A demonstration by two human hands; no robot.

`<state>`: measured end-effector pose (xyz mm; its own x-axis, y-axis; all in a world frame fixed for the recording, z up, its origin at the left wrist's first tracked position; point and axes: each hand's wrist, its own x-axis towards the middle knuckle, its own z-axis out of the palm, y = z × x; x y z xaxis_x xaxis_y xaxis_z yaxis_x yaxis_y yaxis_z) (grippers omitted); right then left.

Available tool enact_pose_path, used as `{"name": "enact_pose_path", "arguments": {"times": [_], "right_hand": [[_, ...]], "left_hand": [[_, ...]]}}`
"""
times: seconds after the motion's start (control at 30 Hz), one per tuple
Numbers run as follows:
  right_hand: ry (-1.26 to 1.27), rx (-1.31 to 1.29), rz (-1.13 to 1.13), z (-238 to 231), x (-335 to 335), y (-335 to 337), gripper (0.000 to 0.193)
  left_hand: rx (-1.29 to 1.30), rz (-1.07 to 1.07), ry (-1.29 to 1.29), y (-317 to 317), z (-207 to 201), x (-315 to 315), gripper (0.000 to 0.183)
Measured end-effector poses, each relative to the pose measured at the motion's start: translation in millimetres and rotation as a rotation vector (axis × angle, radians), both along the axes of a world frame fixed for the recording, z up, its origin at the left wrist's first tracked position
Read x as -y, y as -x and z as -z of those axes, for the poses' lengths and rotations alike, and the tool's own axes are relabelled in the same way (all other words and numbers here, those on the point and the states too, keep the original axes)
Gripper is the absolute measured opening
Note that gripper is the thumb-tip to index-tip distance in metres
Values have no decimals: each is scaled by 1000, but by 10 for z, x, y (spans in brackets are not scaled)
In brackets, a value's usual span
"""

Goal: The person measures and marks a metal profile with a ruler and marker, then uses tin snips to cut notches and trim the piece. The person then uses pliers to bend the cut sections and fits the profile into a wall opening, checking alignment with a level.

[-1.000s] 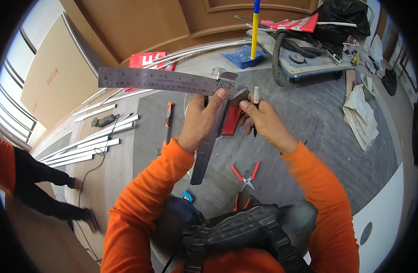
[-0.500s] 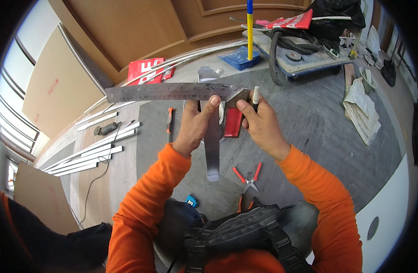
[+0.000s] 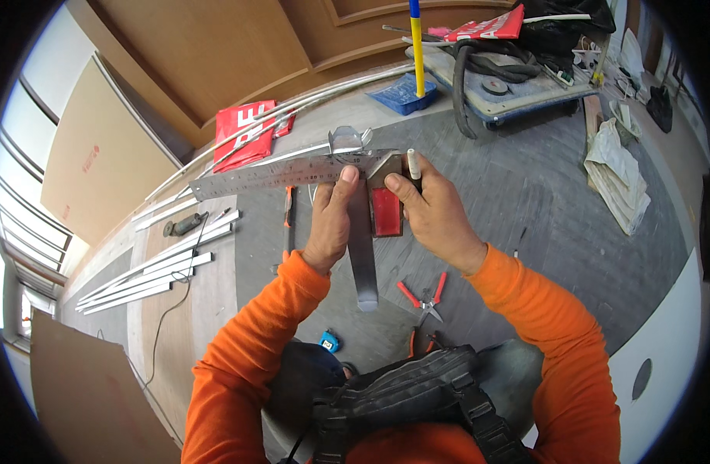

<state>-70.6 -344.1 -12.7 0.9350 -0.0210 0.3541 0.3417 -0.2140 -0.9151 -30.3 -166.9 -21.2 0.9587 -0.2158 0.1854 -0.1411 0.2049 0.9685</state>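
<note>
My left hand (image 3: 329, 220) pinches a grey metal strip (image 3: 362, 259) together with the steel blade of a try square (image 3: 254, 175), thumb on top. The strip points toward me, its far end showing past the blade. The blade crosses the strip and reaches out to the left. Closed around the square's corner is my right hand (image 3: 440, 216), next to the red-faced handle (image 3: 387, 213), which lies close along the strip's right side. A white-tipped marker (image 3: 414, 166) sticks up between the fingers of that hand. The fingertips under the metal are hidden.
Red-handled snips (image 3: 424, 300) and a blue tape measure (image 3: 329, 340) lie on the floor near my knees. An orange-handled tool (image 3: 288, 209) is left of the strip. White metal profiles (image 3: 158, 271) and a corded power tool (image 3: 183, 224) lie farther left; a loaded trolley (image 3: 517, 108) stands far right.
The blade's left end has dropped toward me, so the square is tilted differently. Its red handle has come left, closer to the strip. Both hands keep their hold.
</note>
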Motion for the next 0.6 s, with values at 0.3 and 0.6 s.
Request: {"name": "enact_pose_path", "arguments": {"times": [0.3, 0.6], "right_hand": [[18, 31, -37, 8, 23, 14, 32], [50, 65, -41, 18, 19, -11, 29]], "left_hand": [[-83, 38, 17, -31, 51, -69, 51], [-90, 10, 33, -53, 114, -91, 52]]}}
